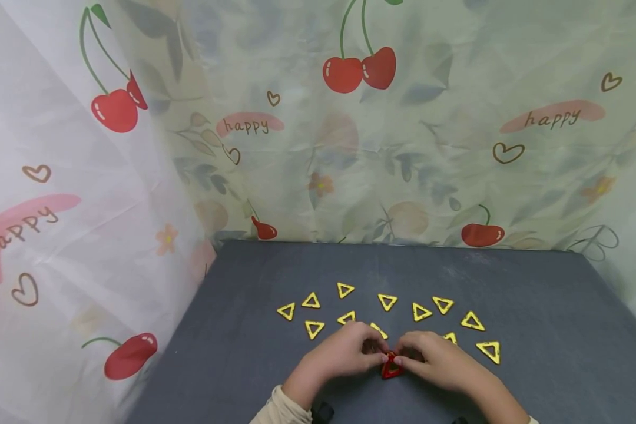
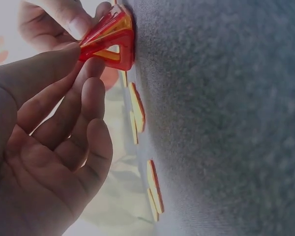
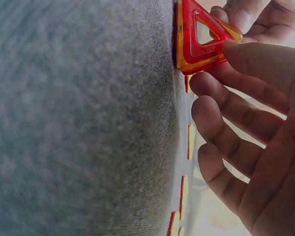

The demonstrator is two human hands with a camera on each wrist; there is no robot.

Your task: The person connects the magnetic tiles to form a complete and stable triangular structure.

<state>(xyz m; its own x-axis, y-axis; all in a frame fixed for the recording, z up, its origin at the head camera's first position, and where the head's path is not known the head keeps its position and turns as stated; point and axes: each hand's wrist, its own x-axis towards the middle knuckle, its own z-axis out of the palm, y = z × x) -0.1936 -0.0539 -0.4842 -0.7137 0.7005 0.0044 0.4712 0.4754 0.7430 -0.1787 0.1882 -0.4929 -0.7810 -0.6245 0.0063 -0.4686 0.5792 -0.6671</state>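
A small pyramid of hollow triangular building tiles [image 1: 391, 372] stands on the dark tabletop, close to the near side. Its translucent faces look red with yellow edges in the right wrist view, where one triangular face [image 3: 188, 46] is plain. My left hand [image 1: 344, 351] pinches the pyramid near its peak between thumb and finger, from the left. From the other side, my right hand [image 1: 437, 357] pinches the same peak, the two thumb tips almost meeting. In the left wrist view, the left hand's [image 2: 54, 132] other fingers are loosely bent below the tile faces [image 2: 127, 51].
Several flat yellow triangle tiles [image 1: 489, 344] lie spread in an arc on the dark table [image 1: 233, 365] beyond both hands, some partly hidden behind them. A patterned cloth [image 1: 297, 212] with cherries rises at the table's back and sides.
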